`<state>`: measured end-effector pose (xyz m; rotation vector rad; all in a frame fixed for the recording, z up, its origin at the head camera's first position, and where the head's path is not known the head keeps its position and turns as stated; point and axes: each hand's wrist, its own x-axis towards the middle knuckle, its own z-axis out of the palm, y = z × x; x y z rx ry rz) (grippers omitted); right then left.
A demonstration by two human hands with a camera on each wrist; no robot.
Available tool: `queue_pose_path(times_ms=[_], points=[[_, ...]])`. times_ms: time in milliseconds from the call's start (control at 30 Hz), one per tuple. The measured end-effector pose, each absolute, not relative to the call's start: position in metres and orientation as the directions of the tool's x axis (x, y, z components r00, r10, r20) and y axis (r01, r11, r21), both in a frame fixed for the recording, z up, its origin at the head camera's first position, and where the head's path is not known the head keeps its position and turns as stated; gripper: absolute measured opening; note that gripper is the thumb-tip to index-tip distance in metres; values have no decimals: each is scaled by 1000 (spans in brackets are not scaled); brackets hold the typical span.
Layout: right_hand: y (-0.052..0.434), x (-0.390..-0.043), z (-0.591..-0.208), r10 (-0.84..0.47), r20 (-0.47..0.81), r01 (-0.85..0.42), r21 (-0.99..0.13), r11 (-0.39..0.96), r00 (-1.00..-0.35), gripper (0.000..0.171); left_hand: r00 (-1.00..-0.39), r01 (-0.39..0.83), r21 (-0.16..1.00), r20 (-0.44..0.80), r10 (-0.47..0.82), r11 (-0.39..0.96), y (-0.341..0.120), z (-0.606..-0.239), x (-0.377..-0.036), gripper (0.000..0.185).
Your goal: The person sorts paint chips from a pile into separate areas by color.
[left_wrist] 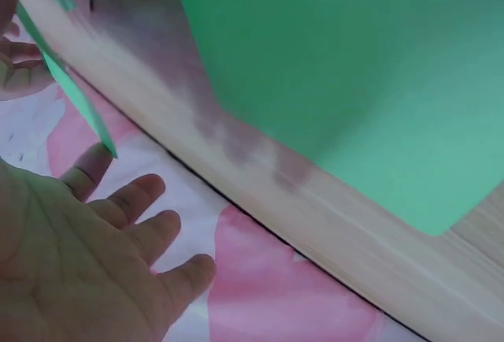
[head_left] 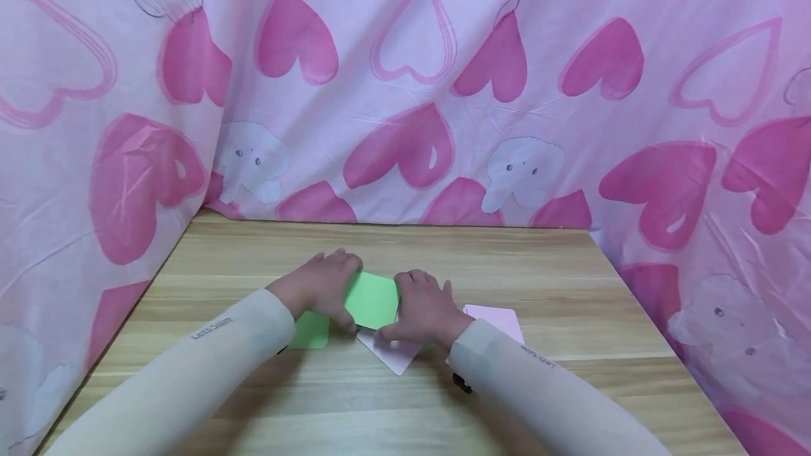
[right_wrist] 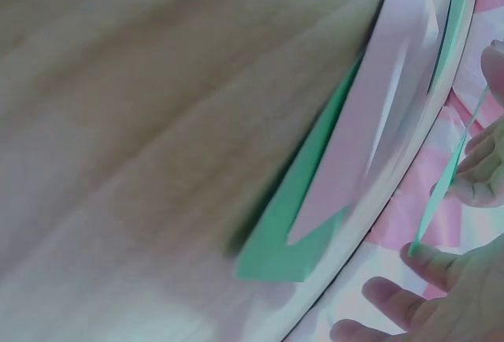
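Heart-print cloth walled my wooden table (head_left: 570, 287). My left hand (head_left: 323, 286) and right hand (head_left: 423, 312) pinched the green sheet (head_left: 370, 299), barely folded; pink sheets (head_left: 395, 354) lay untouched.

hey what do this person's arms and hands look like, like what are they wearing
Both hands, the left hand and the right hand, are bare: no gloves and no rings that show. Both arms are covered to the wrist by snug cream sleeves, left sleeve and right sleeve. Each sleeve has small dark lettering printed near the cuff, too small to read surely. A small black piece shows under the right wrist.
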<state>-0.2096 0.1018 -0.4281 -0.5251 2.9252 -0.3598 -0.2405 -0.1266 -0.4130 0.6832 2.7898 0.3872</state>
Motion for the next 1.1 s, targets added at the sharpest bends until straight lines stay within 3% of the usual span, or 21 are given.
queue_pose_path(times_ms=[633,1100], points=[[51,-219,-420,-481,-94,-445,-261,857,-871,99,-917,288,308,-184,354,907,-180,-402,-218,101],[15,-222,-431,-513,-142,-472,-247,846,-846,103,-935,237,303,-186,301,923,-215,-419,-205,104]])
